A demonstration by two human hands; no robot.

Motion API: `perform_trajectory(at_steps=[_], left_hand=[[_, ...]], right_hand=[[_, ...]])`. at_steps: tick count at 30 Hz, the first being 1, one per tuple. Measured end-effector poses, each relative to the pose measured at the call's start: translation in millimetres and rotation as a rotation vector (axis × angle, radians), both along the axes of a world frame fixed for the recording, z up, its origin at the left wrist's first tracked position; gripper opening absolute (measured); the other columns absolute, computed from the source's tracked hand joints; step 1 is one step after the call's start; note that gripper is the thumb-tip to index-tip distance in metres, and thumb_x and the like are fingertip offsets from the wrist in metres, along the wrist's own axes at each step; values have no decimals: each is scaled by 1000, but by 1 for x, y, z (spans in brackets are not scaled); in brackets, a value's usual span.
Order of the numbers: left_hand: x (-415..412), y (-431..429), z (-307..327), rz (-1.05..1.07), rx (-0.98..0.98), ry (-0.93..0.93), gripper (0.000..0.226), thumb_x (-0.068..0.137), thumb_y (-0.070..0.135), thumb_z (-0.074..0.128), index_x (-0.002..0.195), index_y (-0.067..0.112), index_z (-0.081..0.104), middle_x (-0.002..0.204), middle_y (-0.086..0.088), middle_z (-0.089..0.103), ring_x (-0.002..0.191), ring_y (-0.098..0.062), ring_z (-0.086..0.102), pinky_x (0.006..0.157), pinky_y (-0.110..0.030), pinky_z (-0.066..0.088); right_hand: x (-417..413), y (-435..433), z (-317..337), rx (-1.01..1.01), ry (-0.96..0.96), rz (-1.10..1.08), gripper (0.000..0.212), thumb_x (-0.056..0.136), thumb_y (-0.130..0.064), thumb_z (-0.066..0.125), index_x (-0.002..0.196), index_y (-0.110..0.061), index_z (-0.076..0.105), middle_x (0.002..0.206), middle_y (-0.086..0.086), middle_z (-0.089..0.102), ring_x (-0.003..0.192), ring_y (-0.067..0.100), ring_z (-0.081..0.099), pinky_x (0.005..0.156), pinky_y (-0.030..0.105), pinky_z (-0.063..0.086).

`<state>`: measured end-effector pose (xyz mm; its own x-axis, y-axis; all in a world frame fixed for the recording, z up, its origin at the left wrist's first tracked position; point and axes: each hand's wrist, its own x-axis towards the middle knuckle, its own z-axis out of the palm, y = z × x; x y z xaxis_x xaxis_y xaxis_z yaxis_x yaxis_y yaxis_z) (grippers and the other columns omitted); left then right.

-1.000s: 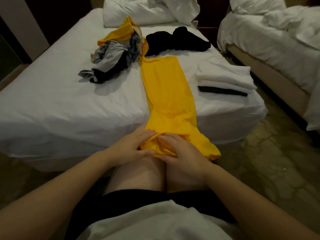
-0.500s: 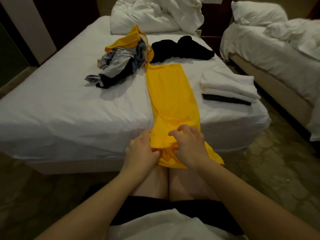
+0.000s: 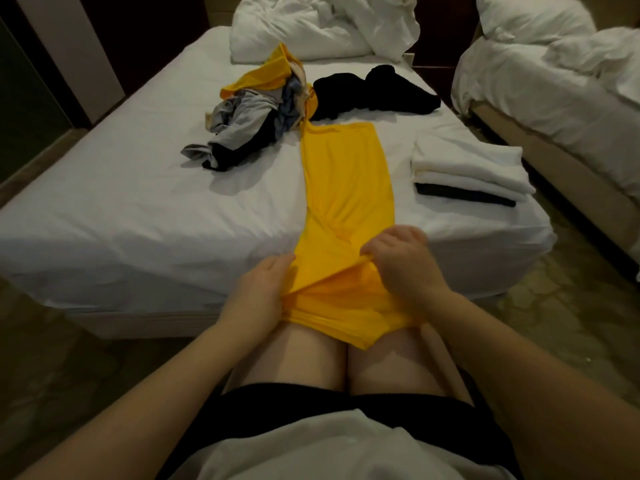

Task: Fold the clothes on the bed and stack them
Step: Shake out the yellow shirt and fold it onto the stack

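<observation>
Left hand (image 3: 258, 294), right hand (image 3: 403, 263): both pinch near end of yellow garment (image 3: 346, 174). Risk: uneven lift would skew the long fold.

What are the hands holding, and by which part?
Both grip the yellow garment at its near end: left hand on its left edge, right hand on the right.

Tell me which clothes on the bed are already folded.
The white-and-black stack at the right edge of the bed: flat, squared layers. The grey heap and black garment lie crumpled; the yellow garment lies stretched out long.
</observation>
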<state>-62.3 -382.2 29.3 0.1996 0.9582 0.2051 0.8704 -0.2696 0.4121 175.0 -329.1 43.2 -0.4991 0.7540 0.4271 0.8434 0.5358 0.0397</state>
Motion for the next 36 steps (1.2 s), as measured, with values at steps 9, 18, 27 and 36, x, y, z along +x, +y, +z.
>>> perform_trajectory(at_steps=[9,18,27,36], left_hand=[[-3,-1,-14,-86,-41,253,63,73,26,21,113,13,67,123,-15,62,86,-44,62,73,-46,53],[-43,-2,-9,-383,-43,182,63,85,64,38,128,22,57,133,4,56,114,-17,57,96,-23,39],[-13,4,-2,-376,132,247,9,71,22,42,69,19,50,65,-6,60,61,-25,62,48,-27,36],[-8,-38,23,-655,77,185,10,74,25,48,69,22,40,58,3,47,56,-11,44,48,-22,26]], right_hand=[[6,-14,-7,-475,-96,147,47,87,-52,46,123,-24,60,124,1,61,113,26,54,92,38,41],[59,-56,-18,-694,189,186,57,68,-81,46,118,-53,47,142,-26,27,137,4,24,110,26,24],[38,-54,-10,-371,186,63,46,89,-44,37,93,-8,64,92,13,66,87,31,62,72,32,46],[59,-90,21,-459,219,114,40,88,-52,42,94,-17,61,70,-1,60,61,11,53,53,22,30]])
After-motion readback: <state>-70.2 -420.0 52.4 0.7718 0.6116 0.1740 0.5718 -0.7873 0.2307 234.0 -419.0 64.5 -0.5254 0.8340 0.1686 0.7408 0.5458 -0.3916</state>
